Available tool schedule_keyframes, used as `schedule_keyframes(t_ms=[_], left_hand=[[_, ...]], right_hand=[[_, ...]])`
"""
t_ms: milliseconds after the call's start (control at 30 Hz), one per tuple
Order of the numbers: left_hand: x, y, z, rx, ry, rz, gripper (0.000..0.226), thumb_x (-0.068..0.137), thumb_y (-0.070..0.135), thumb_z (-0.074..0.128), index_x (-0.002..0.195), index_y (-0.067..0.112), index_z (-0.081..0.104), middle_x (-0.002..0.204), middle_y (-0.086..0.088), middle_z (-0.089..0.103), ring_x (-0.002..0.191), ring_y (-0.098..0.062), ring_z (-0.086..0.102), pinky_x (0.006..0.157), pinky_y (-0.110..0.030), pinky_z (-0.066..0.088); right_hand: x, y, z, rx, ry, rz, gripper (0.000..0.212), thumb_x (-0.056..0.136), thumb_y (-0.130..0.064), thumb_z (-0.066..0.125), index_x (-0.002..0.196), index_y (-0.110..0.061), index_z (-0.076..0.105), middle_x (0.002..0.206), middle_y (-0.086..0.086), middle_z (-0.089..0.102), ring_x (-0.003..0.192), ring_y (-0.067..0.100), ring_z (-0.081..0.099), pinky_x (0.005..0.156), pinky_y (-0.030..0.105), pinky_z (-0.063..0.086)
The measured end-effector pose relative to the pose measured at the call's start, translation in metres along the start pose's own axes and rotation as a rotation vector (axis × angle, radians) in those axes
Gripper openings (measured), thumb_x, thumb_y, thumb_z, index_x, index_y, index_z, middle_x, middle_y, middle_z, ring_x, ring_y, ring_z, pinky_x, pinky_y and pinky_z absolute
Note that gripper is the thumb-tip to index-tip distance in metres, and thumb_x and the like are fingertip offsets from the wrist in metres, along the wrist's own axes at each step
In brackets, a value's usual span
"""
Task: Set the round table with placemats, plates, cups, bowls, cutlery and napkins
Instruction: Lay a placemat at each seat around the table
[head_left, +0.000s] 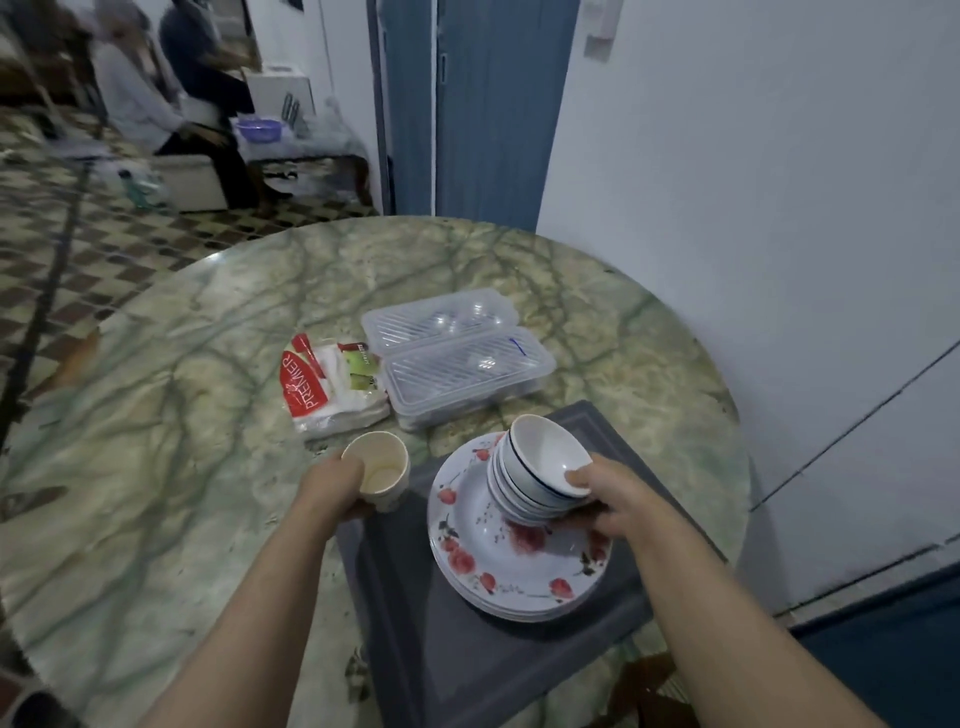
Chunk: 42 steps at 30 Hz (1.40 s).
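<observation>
My left hand (332, 488) grips a stack of beige paper cups (382, 475) just above the round marble table (156, 415). My right hand (610, 501) holds a tilted stack of white bowls with blue rims (535, 473), thumb on the top bowl's rim. The bowls hover over a stack of white plates with red flowers (498, 561). The plates rest on grey placemats (467, 665) at the table's near right. A pack of white napkins with a red label (327, 389) lies mid-table. Beside it stands a clear plastic box with its lid open (457, 364); its contents are unclear.
A white wall (753, 208) runs close along the table's right side, with a blue door (483, 104) behind. At the far left, people sit beside a low table with a purple basin (258, 130). Patterned tile floor (78, 234) lies left of the table.
</observation>
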<state>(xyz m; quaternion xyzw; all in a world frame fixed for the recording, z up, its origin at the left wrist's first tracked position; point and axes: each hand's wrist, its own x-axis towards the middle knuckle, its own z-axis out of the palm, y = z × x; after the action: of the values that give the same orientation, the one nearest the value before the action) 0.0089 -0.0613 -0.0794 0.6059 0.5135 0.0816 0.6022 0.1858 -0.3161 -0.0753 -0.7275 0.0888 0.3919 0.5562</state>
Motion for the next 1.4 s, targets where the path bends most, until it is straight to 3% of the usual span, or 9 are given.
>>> schedule_keyframes(t_ms=[167, 333, 633, 767, 900, 1033, 1167, 1267, 1400], left_hand=[[0.003, 0.010, -0.011, -0.123, 0.102, -0.019, 0.036, 0.092, 0.002, 0.034, 0.121, 0.012, 0.052, 0.117, -0.017, 0.052, 0.084, -0.032, 0.059, 0.040, -0.031, 0.055], [0.009, 0.013, -0.011, -0.210, 0.219, -0.042, 0.039, 0.094, 0.004, 0.035, 0.130, 0.000, 0.050, 0.120, -0.017, 0.049, 0.109, -0.045, 0.058, 0.073, -0.044, 0.055], [0.043, 0.003, -0.007, -0.222, 0.206, -0.067, 0.037, 0.099, 0.033, 0.045, 0.123, 0.006, 0.053, 0.124, -0.018, 0.056, 0.099, -0.045, 0.065, 0.085, -0.055, 0.055], [0.043, 0.001, -0.002, -0.332, 0.170, -0.023, 0.050, 0.100, 0.048, 0.043, 0.128, 0.007, 0.049, 0.127, -0.013, 0.052, 0.107, -0.040, 0.059, 0.089, -0.056, 0.054], [0.020, -0.013, 0.012, -0.262, 0.377, -0.013, 0.053, 0.095, 0.056, 0.036, 0.110, 0.007, 0.051, 0.117, -0.015, 0.057, 0.096, -0.038, 0.063, 0.087, -0.054, 0.054], [-0.011, -0.044, 0.051, -0.031, -0.009, -0.055, 0.060, 0.079, 0.072, 0.050, 0.101, 0.017, 0.059, 0.095, -0.009, 0.070, 0.087, -0.032, 0.068, 0.082, -0.047, 0.056], [-0.018, -0.040, 0.084, 0.292, -0.210, 0.053, 0.042, 0.080, 0.049, 0.071, 0.110, 0.020, 0.063, 0.103, 0.001, 0.068, 0.092, -0.019, 0.066, 0.078, -0.033, 0.055], [-0.013, -0.038, 0.098, 0.216, -0.196, 0.039, 0.037, 0.083, 0.022, 0.071, 0.115, 0.017, 0.055, 0.113, -0.006, 0.065, 0.092, -0.020, 0.064, 0.074, -0.035, 0.056], [-0.010, -0.026, 0.114, 0.063, -0.164, 0.050, 0.036, 0.084, 0.011, 0.068, 0.116, 0.020, 0.054, 0.110, -0.007, 0.064, 0.096, -0.024, 0.064, 0.086, -0.044, 0.055]], right_hand=[[0.007, -0.020, -0.007, 0.194, -0.042, -0.045, 0.035, 0.097, -0.002, 0.045, 0.125, -0.021, 0.052, 0.122, 0.022, 0.054, 0.110, 0.044, 0.054, 0.064, 0.054, 0.056], [0.003, -0.038, 0.000, 0.220, -0.076, -0.125, 0.038, 0.097, -0.003, 0.046, 0.131, -0.019, 0.049, 0.124, 0.021, 0.054, 0.106, 0.043, 0.056, 0.057, 0.051, 0.059], [-0.002, -0.031, 0.016, 0.372, -0.135, -0.170, 0.044, 0.096, -0.003, 0.051, 0.137, -0.018, 0.048, 0.120, 0.020, 0.056, 0.099, 0.041, 0.059, 0.069, 0.055, 0.058], [0.000, -0.024, 0.016, 0.400, -0.100, -0.174, 0.044, 0.094, -0.004, 0.051, 0.137, -0.017, 0.048, 0.127, 0.022, 0.053, 0.101, 0.042, 0.058, 0.061, 0.051, 0.060], [0.008, -0.028, 0.018, 0.467, -0.044, -0.189, 0.033, 0.094, -0.005, 0.052, 0.124, -0.019, 0.051, 0.125, 0.022, 0.052, 0.097, 0.042, 0.058, 0.061, 0.050, 0.060], [0.016, -0.034, 0.018, 0.541, -0.019, -0.187, 0.032, 0.091, -0.007, 0.056, 0.121, -0.016, 0.054, 0.125, 0.026, 0.055, 0.099, 0.046, 0.060, 0.064, 0.051, 0.059], [0.020, -0.035, 0.008, 0.556, 0.016, -0.182, 0.037, 0.092, -0.009, 0.056, 0.128, -0.018, 0.053, 0.124, 0.024, 0.056, 0.101, 0.046, 0.061, 0.061, 0.048, 0.059], [0.023, -0.035, -0.008, 0.552, 0.013, -0.187, 0.034, 0.093, -0.010, 0.053, 0.125, -0.024, 0.053, 0.118, 0.021, 0.058, 0.093, 0.045, 0.065, 0.060, 0.049, 0.059], [0.036, -0.044, -0.039, 0.583, 0.013, -0.229, 0.030, 0.096, -0.007, 0.048, 0.119, -0.025, 0.052, 0.113, 0.016, 0.058, 0.074, 0.037, 0.070, 0.071, 0.059, 0.057]])
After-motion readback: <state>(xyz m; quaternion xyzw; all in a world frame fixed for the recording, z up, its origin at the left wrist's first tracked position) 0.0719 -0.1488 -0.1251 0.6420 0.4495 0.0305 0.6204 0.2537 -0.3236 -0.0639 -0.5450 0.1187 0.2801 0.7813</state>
